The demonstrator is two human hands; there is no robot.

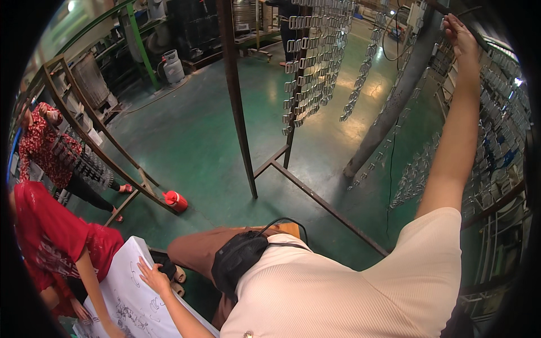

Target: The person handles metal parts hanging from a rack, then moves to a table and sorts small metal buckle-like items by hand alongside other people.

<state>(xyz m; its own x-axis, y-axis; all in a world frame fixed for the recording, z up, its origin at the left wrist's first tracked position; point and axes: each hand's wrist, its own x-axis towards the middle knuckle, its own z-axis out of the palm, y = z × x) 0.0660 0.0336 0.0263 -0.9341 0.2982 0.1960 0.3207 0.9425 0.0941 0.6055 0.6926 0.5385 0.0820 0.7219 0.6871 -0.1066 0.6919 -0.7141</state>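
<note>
My left hand lies flat with spread fingers on the edge of a white-covered table. Near it on the white surface are small wire hooks and a pile of small dark metal pieces. High at the far right, my right arm is stretched up to the dark bar of a rack. The fingers of my right hand are closed there; what they hold, if anything, cannot be made out. Strings of linked metal buckles hang beside and below that arm.
More buckle strings hang from a brown metal frame ahead. A grey post stands to its right. Co-workers in red and patterned red are at the left. A red jug and a gas cylinder stand on the green floor.
</note>
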